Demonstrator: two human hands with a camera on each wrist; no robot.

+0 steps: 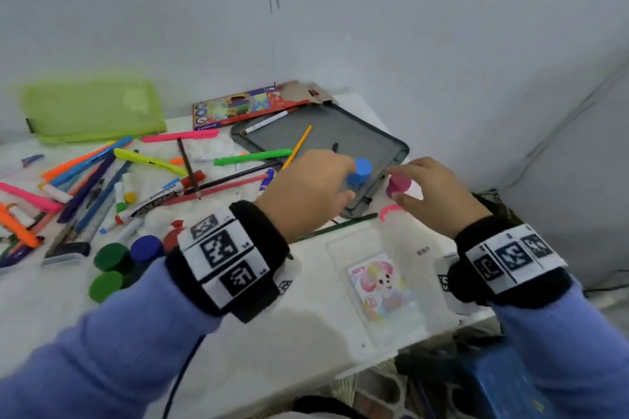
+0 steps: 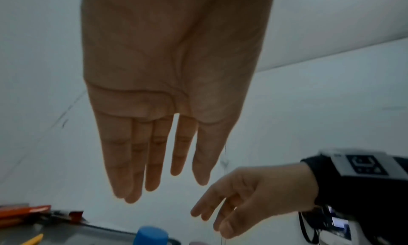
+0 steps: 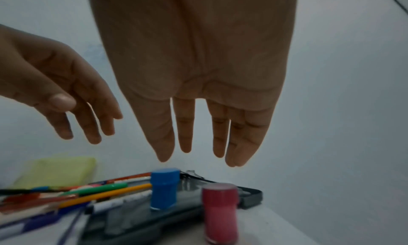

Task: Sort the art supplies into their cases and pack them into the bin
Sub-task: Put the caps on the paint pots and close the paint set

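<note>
Hovering over the right end of the white surface (image 1: 272,333), both hands are released, fingers straight and spread, holding nothing. Left hand (image 1: 306,190) hangs above the blue paint jar (image 1: 360,173), which stands upright on the near right part of the open grey case (image 1: 326,133); wrist views show a clear gap between fingertips and jar cap. Right hand (image 1: 435,194) hangs above the pink paint jar (image 1: 398,185), upright on the surface just beside the case's right edge, not in it. In the right wrist view the two jars stand near each other, blue jar on the case, pink one off it.

A white marker (image 1: 269,121), yellow pencil (image 1: 297,146) and green marker (image 1: 253,157) lie across the case's far and left parts. Coloured-pencil box (image 1: 252,107) sits behind the case, green mesh pouch (image 1: 92,109) at far left. Loose pile of markers and pens (image 1: 85,180) covers the left of the surface; green and dark blue jars (image 1: 126,258) sit near the left wrist. Clear case with a cartoon sticker (image 1: 381,286) lies near the front edge, between the wrists.
</note>
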